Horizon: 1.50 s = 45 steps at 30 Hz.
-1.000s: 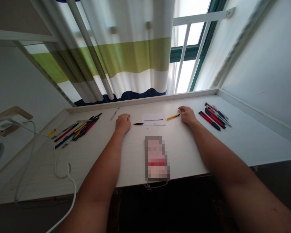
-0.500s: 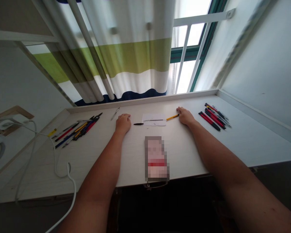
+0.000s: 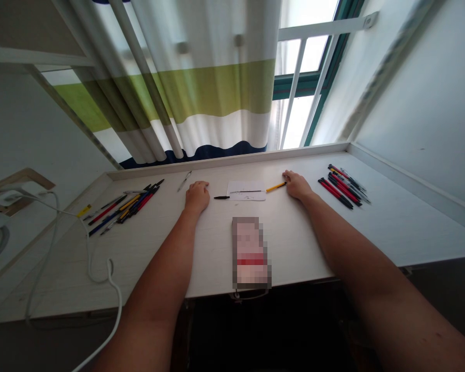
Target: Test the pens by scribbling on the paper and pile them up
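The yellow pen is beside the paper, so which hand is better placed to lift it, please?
Probably the right hand: it is beside the yellow pen, while the left hand lies past the paper.

- The left arm [image 3: 163,268], bare, reached forward from the lower left, angling inward.
- The left wrist [image 3: 192,211] was nearly straight, and the left hand [image 3: 197,195] lay back upward, its fingers [image 3: 204,184] loosely bent and pointing inward; the palm was hidden.
- The right arm [image 3: 356,248], also bare, slanted in from the lower right.
- The right hand [image 3: 296,185] turned inward, its fingertips [image 3: 285,175] bent toward the left; its grip was unclear.
- Both hands were well apart, about equally far forward.
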Motion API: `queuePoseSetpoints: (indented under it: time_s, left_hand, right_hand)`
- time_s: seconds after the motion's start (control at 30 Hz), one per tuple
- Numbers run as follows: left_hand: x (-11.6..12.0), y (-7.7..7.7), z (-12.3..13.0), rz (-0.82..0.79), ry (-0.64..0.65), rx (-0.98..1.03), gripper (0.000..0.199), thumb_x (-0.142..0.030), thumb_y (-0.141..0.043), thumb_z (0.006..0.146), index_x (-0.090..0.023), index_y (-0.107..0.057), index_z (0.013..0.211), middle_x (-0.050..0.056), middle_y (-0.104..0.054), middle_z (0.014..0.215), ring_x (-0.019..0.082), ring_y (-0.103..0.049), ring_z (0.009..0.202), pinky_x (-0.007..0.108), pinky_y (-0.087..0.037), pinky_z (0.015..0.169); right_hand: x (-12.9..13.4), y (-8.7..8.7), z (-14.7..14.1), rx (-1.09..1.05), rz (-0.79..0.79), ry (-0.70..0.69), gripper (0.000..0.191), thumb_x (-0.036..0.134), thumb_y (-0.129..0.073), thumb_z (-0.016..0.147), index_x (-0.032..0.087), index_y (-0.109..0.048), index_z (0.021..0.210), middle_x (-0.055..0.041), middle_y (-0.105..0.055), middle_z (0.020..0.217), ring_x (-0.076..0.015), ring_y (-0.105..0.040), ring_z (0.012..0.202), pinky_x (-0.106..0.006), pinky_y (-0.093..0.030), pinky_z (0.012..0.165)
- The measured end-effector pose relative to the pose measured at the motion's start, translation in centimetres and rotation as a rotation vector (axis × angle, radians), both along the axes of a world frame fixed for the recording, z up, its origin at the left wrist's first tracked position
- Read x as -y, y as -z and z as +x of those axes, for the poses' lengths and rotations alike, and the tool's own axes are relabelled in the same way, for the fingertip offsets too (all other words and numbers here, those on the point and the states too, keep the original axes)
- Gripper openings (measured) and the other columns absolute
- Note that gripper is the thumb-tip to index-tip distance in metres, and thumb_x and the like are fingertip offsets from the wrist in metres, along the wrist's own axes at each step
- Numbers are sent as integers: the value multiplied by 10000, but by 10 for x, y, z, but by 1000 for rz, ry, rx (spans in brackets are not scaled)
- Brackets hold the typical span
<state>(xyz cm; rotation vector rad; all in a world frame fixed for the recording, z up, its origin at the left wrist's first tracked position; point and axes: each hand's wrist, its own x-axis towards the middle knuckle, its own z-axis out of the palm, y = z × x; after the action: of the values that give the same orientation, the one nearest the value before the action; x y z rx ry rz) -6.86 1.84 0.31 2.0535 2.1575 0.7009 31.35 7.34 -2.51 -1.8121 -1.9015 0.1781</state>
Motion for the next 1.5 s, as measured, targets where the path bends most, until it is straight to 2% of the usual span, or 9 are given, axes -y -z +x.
queuePoseSetpoints:
  time_s: [0.2,0.33,0.4,0.47,0.57,0.67,0.9,1.17,1.5]
  left_hand:
    - [3,-6,7,57,41,20,417,-104,-427,944,-193,-724,1224,123,-672,1387,298,-565,1333,475,-436,1156]
    - [10,-11,28,195,160,39,339,-203,-489,978,-180,-731,1215,110,-699,1340,263,-576,1313,425,-427,1170]
    - [13,-11,42,179,223,36,301,-262,-539,982,-186,-753,1180,102,-727,1290,267,-606,1265,437,-433,1158]
    - [15,-11,54,144,265,29,274,-289,-567,981,-204,-777,1134,91,-748,1242,271,-626,1225,447,-442,1138]
    - [15,-8,65,108,299,3,252,-302,-579,983,-225,-802,1068,83,-763,1181,279,-634,1188,456,-453,1109]
    - [12,-5,67,82,320,-26,246,-294,-583,982,-220,-811,1036,91,-763,1147,295,-619,1182,468,-457,1090]
    - [11,-4,66,63,283,3,190,-243,-590,972,-206,-776,985,101,-743,1113,304,-585,1178,465,-454,1077]
    - [11,-4,65,33,310,17,158,-239,-595,972,-208,-749,978,89,-738,1119,294,-583,1182,472,-412,1116]
    - [11,-2,63,37,328,39,168,-255,-591,970,-225,-756,984,72,-751,1108,285,-601,1169,479,-404,1131]
  right_hand:
    - [3,-3,-1,-31,4,-2,436,99,-443,929,176,-706,1269,-152,-712,1334,-309,-639,1221,-426,-470,1077]
    - [12,-19,-11,-113,108,38,459,101,-432,938,133,-698,1311,-159,-710,1343,-299,-639,1230,-422,-463,1091]
    - [19,-29,-23,-126,213,-62,400,157,-473,964,138,-719,1278,-150,-711,1345,-292,-635,1236,-438,-452,1105]
    - [28,-36,-40,-94,244,-260,291,244,-539,983,195,-778,1141,-113,-736,1305,-288,-636,1232,-468,-433,1118]
    - [39,-37,-64,-35,198,-440,216,315,-606,984,248,-807,1026,-78,-753,1279,-298,-616,1268,-529,-399,1125]
    - [45,-34,-80,7,137,-507,174,293,-647,969,252,-815,986,-74,-755,1279,-296,-607,1278,-522,-389,1124]
    - [48,-34,-92,73,66,-493,184,183,-610,965,216,-791,954,-102,-770,1125,-290,-634,1129,-465,-414,1059]
    - [52,-36,-95,116,72,-471,182,212,-598,982,200,-777,950,-112,-749,1108,-282,-622,1090,-441,-399,1052]
    - [51,-36,-94,141,66,-438,200,170,-541,999,188,-730,936,-117,-725,1083,-278,-619,1077,-410,-392,1032]
